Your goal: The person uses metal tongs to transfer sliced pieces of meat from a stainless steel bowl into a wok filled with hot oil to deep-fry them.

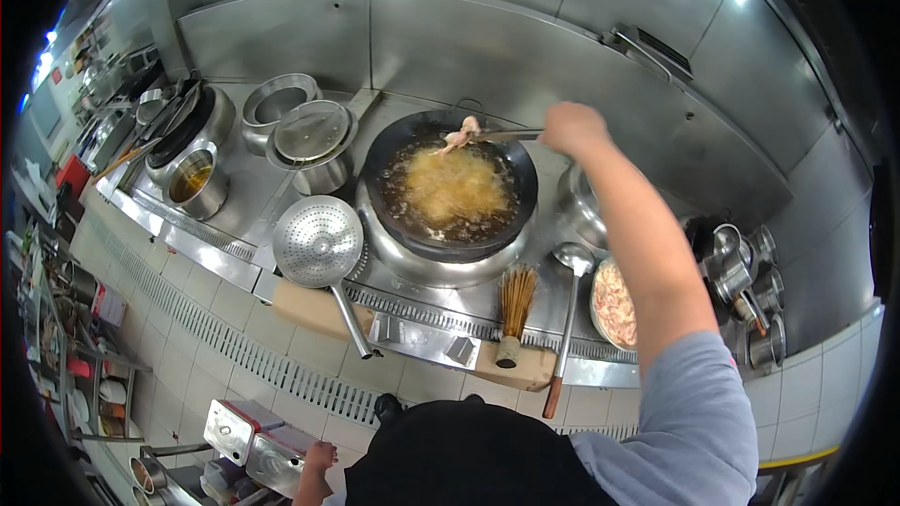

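Observation:
My right hand [573, 128] grips metal tongs [506, 134] above the far side of a black wok [376, 190]. At the tips of the tongs hangs a pale piece of raw meat [464, 133], low over the rim side of the pan. Bubbling oil [457, 186] fills the wok, with golden foam in its middle. Under my right forearm stands a bowl of raw meat pieces [614, 302], partly hidden by the arm. My left hand [321, 457] hangs low at my side, near the steel-lidded containers [278, 457]; its fingers look curled, but their grip is unclear.
A perforated strainer [320, 239] lies left of the wok, its handle jutting over the front edge. A bamboo wok brush [515, 309] and a ladle [568, 316] lie at the front. Steel pots [327, 172] stand left; a pot of oil [197, 183] sits farther left.

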The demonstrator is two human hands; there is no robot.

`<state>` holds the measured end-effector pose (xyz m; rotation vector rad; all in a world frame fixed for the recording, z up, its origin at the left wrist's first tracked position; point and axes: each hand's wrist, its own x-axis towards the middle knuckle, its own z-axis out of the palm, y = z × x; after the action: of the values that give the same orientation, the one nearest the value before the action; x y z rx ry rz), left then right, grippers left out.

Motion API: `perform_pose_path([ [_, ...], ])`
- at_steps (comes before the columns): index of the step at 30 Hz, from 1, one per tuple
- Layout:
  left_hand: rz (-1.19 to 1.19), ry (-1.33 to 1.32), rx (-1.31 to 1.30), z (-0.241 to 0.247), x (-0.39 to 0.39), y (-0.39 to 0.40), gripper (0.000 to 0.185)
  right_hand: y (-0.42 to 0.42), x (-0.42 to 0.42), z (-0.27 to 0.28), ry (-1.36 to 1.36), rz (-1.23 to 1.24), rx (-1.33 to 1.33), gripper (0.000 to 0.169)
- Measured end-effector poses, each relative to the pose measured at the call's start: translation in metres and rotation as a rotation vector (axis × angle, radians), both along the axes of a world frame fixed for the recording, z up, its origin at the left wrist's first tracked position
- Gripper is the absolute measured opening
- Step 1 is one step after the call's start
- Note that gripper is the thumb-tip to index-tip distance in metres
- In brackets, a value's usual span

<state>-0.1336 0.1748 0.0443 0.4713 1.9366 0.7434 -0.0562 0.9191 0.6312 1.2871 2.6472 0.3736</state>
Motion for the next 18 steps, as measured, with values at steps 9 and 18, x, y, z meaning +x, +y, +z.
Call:
perform_pose_path([
  [9,0.177,-0.099,-0.046,0.075,0.081,-0.046,0.018,0.042,-0.071,-0.096,-0.011,-0.059,-0.095,0.029],
  [18,-0.209,0.093,-0.131,0.018,0.040,-0.040,0.016,0.029,0.115,0.029,0.036,-0.166,0.118,0.027],
])
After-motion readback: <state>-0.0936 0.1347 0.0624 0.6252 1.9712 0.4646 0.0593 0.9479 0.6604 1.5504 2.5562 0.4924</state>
